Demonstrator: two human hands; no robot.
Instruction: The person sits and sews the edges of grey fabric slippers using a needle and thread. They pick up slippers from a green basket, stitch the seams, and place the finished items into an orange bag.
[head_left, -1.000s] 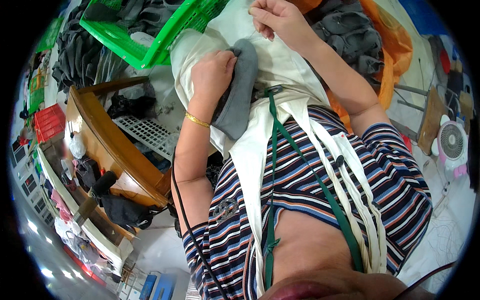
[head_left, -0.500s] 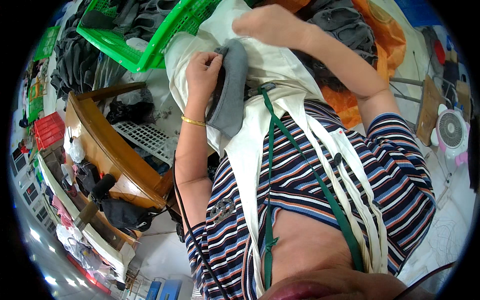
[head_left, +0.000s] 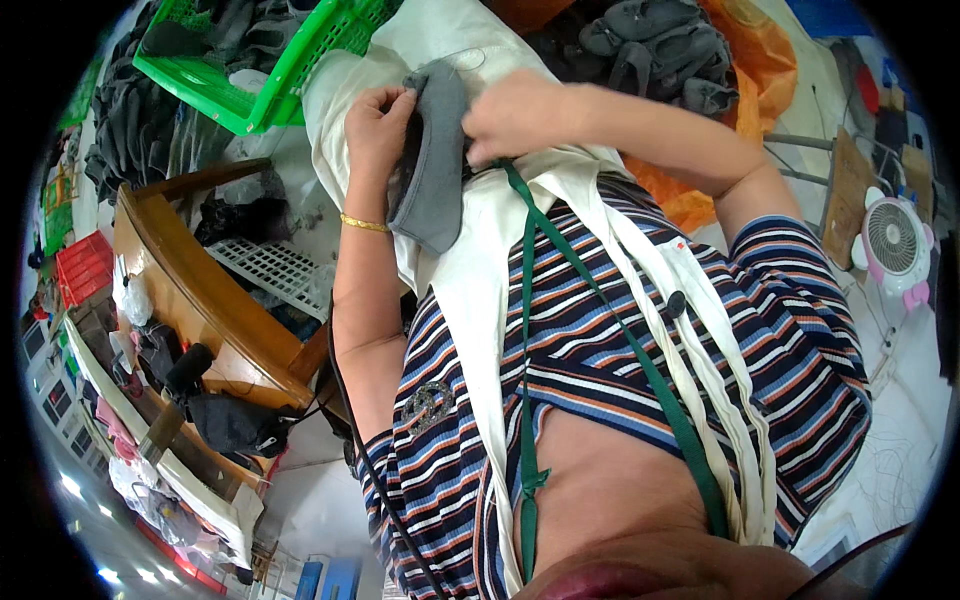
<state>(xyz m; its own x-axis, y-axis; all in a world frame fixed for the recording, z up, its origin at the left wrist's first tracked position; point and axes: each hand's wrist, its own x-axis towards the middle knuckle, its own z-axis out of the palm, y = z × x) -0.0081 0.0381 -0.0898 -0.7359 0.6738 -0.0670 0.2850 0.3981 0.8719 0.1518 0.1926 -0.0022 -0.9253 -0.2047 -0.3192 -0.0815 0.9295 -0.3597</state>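
Observation:
A grey felt slipper lies on the white apron over my lap, its long side running toward me. My left hand pinches its edge near the far end, thumb and fingers together. Just right of the slipper is my right hand, its fingers curled and slightly smeared by motion. Whatever the right fingers hold, if anything, is hidden. A thin dark thread curls on the apron beyond the slipper.
At the far left stands a green basket of grey slippers. More grey slippers lie on an orange sheet at the far right. A wooden table is on the left, and a small fan on the right.
My right hand has come down from beyond the slipper to beside it. My left hand and the slipper have shifted slightly left in view, the pinch kept.

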